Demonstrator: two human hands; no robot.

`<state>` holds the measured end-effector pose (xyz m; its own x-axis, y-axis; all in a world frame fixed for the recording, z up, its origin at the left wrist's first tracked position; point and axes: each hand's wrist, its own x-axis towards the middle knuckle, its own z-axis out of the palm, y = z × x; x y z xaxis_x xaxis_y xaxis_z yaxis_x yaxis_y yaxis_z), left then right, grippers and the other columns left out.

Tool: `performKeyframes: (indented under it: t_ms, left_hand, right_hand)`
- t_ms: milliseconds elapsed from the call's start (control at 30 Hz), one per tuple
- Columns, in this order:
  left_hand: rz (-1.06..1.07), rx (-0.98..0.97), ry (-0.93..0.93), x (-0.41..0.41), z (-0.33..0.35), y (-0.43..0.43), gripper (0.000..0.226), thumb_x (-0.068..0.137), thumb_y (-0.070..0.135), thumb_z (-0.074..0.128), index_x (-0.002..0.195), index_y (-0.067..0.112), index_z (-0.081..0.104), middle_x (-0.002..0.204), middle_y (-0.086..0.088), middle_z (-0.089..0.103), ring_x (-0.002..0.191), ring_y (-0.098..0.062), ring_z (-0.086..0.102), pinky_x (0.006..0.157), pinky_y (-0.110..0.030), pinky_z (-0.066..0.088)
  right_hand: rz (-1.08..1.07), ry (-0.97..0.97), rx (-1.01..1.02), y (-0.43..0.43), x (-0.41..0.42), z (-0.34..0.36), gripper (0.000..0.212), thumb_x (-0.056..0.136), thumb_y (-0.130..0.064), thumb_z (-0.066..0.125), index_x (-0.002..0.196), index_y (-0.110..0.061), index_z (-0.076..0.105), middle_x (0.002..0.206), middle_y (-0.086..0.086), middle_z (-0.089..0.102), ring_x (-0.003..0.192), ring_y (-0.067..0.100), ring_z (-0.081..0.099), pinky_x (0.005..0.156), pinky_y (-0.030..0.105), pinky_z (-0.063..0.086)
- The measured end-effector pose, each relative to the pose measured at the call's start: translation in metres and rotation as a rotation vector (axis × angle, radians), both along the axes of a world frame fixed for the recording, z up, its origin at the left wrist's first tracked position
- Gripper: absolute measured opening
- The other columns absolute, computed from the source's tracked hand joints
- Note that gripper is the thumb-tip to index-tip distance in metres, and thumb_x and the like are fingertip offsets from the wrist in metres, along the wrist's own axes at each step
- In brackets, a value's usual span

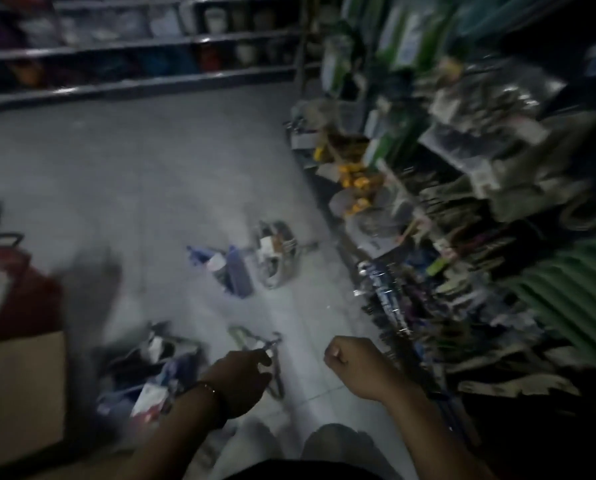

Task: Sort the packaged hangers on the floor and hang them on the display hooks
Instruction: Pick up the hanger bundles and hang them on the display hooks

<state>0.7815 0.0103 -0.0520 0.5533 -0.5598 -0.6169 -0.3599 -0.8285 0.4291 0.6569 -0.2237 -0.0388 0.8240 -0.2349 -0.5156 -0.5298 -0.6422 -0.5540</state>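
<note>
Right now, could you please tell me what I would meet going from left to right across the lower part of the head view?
A cardboard box → pile of packaged hangers → left hand → right hand → display rack of hung goods.

Your left forearm point(172, 434) and right forearm point(424, 424) are bare right up to the frame's edge. Just behind your left grip point(244, 375) sits a dark wristband point(222, 401), with a thin glinting metal bracelet point(207, 386) beside it. Lower down, pale grey legwear point(341, 443) covers your knees, and a black garment point(289, 472) runs along the bottom. It's all blurred.
</note>
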Motion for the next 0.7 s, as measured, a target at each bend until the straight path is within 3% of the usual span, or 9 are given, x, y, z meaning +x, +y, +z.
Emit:
performKeyframes:
  t_ms: [67,200,300,467,567,700]
  left_hand:
    - [0.072,0.041,0.056,0.004,-0.019,0.035,0.032,0.098,0.046,0.055,0.127,0.036,0.064,0.118,0.004,0.072,0.108,-0.018,0.068,0.09,-0.022,0.05]
    - [0.259,0.103,0.161,0.006,-0.054,0.09,0.031,0.1,0.043,0.057,0.128,0.033,0.065,0.129,0.002,0.07,0.117,-0.018,0.065,0.101,-0.029,0.05]
    - [0.401,0.149,0.18,0.016,-0.08,0.113,0.032,0.101,0.042,0.055,0.129,0.031,0.065,0.133,0.002,0.066,0.122,-0.02,0.062,0.102,-0.029,0.047]
    - [0.65,0.229,0.151,0.03,-0.123,0.131,0.025,0.097,0.047,0.054,0.116,0.04,0.068,0.119,0.013,0.07,0.096,-0.004,0.058,0.083,-0.021,0.043]
    - [0.814,0.252,0.148,0.027,-0.15,0.14,0.027,0.098,0.05,0.052,0.116,0.04,0.069,0.116,0.013,0.07,0.098,-0.007,0.06,0.088,-0.024,0.046]
    - [1.086,0.148,0.291,0.019,-0.209,0.155,0.021,0.103,0.04,0.053,0.118,0.036,0.066,0.115,0.011,0.071,0.1,-0.006,0.064,0.09,-0.024,0.051]
  right_hand:
    - [0.052,0.045,0.037,0.024,0.021,-0.025,0.021,0.101,-0.04,0.059,0.081,-0.031,0.058,0.082,-0.013,0.062,0.074,0.003,0.059,0.07,0.023,0.05]
    - [0.183,0.191,0.08,0.053,0.057,-0.063,0.018,0.099,-0.043,0.057,0.09,-0.03,0.065,0.091,-0.008,0.069,0.08,0.01,0.067,0.076,0.035,0.06]
    - [0.311,0.29,0.081,0.057,0.09,-0.089,0.021,0.1,-0.04,0.056,0.082,-0.031,0.059,0.086,-0.006,0.069,0.081,0.014,0.067,0.079,0.035,0.058]
    - [0.494,0.375,0.059,0.053,0.167,-0.151,0.02,0.104,-0.034,0.056,0.091,-0.021,0.064,0.09,-0.005,0.068,0.082,0.011,0.065,0.078,0.032,0.056]
    - [0.588,0.421,0.056,0.059,0.217,-0.195,0.018,0.104,-0.035,0.057,0.1,-0.02,0.068,0.098,-0.003,0.069,0.087,0.012,0.066,0.082,0.031,0.057]
    - [0.742,0.448,-0.009,0.087,0.276,-0.266,0.024,0.104,-0.033,0.055,0.1,-0.014,0.069,0.097,0.005,0.07,0.087,0.019,0.068,0.082,0.035,0.058]
